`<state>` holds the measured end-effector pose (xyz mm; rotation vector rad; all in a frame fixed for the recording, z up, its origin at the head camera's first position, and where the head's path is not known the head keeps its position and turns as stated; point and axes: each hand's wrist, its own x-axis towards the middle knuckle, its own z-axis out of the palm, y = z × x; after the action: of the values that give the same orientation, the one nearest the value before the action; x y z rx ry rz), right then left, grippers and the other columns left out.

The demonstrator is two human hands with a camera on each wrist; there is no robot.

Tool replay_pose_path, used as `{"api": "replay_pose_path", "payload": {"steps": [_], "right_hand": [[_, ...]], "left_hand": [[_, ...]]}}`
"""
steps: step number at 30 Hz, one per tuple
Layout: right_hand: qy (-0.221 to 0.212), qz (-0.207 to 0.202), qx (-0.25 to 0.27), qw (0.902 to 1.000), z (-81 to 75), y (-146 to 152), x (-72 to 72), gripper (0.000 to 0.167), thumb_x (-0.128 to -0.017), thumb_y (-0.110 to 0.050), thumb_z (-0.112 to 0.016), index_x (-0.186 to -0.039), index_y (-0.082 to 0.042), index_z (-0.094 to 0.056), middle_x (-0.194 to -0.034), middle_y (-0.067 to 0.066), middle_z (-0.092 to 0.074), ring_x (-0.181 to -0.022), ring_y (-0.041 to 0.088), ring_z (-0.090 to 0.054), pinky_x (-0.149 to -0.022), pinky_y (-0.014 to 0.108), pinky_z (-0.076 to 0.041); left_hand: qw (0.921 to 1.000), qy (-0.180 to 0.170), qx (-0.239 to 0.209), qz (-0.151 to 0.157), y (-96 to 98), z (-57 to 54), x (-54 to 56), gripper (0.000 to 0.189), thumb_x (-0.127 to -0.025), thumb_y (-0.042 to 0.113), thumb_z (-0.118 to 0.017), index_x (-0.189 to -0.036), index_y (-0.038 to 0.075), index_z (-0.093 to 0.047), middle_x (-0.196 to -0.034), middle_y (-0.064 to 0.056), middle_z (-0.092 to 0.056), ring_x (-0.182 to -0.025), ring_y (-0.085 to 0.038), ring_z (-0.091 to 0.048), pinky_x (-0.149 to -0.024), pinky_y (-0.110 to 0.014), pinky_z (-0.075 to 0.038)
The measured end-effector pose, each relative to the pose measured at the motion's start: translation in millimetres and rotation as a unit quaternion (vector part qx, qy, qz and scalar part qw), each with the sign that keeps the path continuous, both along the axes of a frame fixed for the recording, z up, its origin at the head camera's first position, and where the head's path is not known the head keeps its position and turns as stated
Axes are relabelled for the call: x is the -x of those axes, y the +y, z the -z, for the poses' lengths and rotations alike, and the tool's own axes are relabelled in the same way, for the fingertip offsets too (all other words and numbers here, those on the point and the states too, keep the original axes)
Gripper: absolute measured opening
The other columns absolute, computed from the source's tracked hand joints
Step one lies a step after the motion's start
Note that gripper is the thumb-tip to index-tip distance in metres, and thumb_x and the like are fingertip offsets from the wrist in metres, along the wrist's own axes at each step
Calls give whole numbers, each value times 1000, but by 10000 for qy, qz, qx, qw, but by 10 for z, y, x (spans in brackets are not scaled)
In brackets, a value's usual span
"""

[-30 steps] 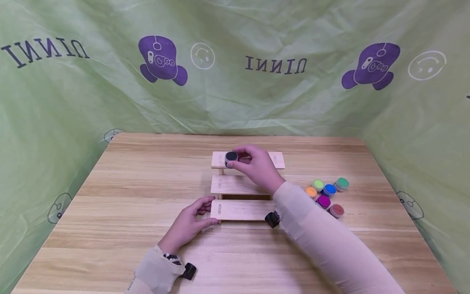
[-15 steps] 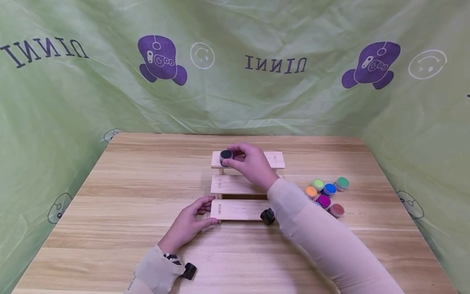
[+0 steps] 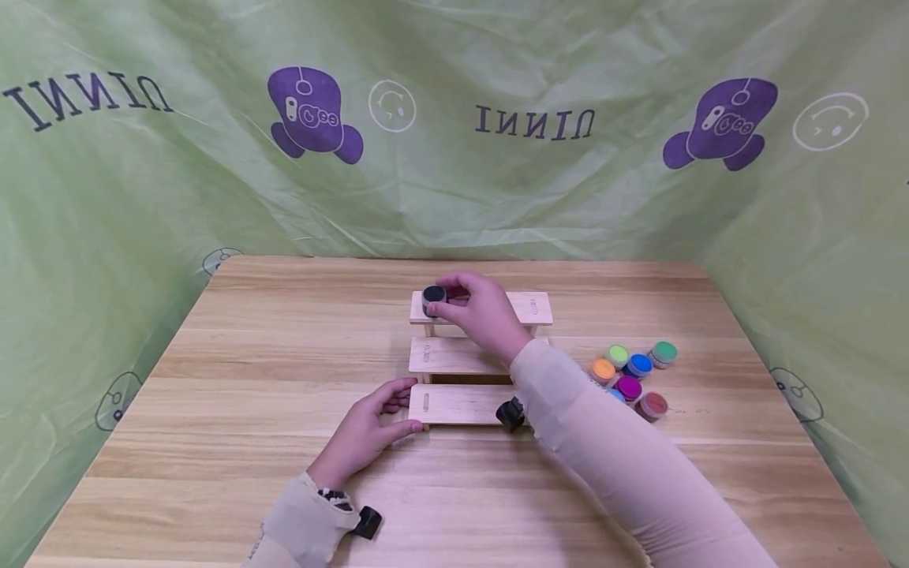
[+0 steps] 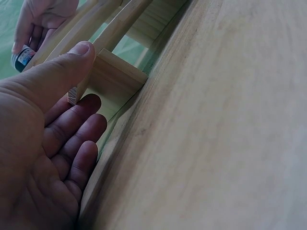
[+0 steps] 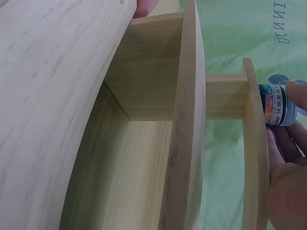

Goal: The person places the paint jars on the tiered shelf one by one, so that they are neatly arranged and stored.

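Note:
A three-tier wooden step rack (image 3: 465,404) stands mid-table. My right hand (image 3: 486,317) pinches a small paint jar with a black top (image 3: 434,297) at the left end of the highest tier. In the right wrist view the labelled paint jar (image 5: 274,105) has its base against that shelf, with thumb and fingers on its sides. My left hand (image 3: 371,430) holds the left end of the lowest tier. The left wrist view has its thumb (image 4: 72,67) along the board's edge and its curled fingers (image 4: 79,139) on the other side.
Right of the rack lies a cluster of paint jars, among them orange (image 3: 603,370), light green (image 3: 618,355), blue (image 3: 639,364), green (image 3: 663,353), purple (image 3: 628,387) and red (image 3: 652,405). A green printed curtain (image 3: 454,197) borders the wooden table (image 3: 248,355) at the back and sides.
My right hand has carried the black-topped jar a little to the left along the highest tier, to its left end. The left hand has stayed at the lowest tier.

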<state>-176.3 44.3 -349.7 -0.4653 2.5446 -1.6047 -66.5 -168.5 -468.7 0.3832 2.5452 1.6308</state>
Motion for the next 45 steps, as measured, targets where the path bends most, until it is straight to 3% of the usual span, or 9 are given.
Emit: {"api": "replay_pose_path", "payload": {"steps": [21,32,39,45], "right_hand": [[103,279,110,9995,15,-63,-26,43,-84,-19,-84,-121,-5,-67,-110,6,-69,-101,16,-69,-85,20,-56],[288,340,381,9983,44,-13,-118,47,-84,-19,-84,-126,-5,-66,-117,5,-69,-108,16,-68,-89,18,-54],[175,462,540,9973,66,59,-168,46,-85,-23,-83,-126,-8,-67,-120,2,-68,-112,17,-66,-91,21,-54],[124,559,836,9949,93,136,-211,42,-85,-19,-83,-123,-8,-68,-122,10,-68,-113,19,-66,-94,22,-53]], "left_hand": [[10000,93,-3,34,-13,21,7,65,-81,23,-85,-139,8,-58,-119,-4,-68,-111,-20,-62,-97,-32,-51],[10000,-50,-42,1,-12,17,3,64,-81,24,-85,-138,11,-59,-119,-4,-67,-112,-20,-61,-98,-37,-51],[10000,-77,-60,1,-12,13,3,65,-81,23,-85,-138,10,-58,-119,-4,-67,-112,-20,-61,-99,-37,-50],[10000,-60,-70,27,-13,18,8,65,-81,24,-85,-138,10,-58,-120,-4,-67,-112,-20,-61,-99,-37,-50]]}}
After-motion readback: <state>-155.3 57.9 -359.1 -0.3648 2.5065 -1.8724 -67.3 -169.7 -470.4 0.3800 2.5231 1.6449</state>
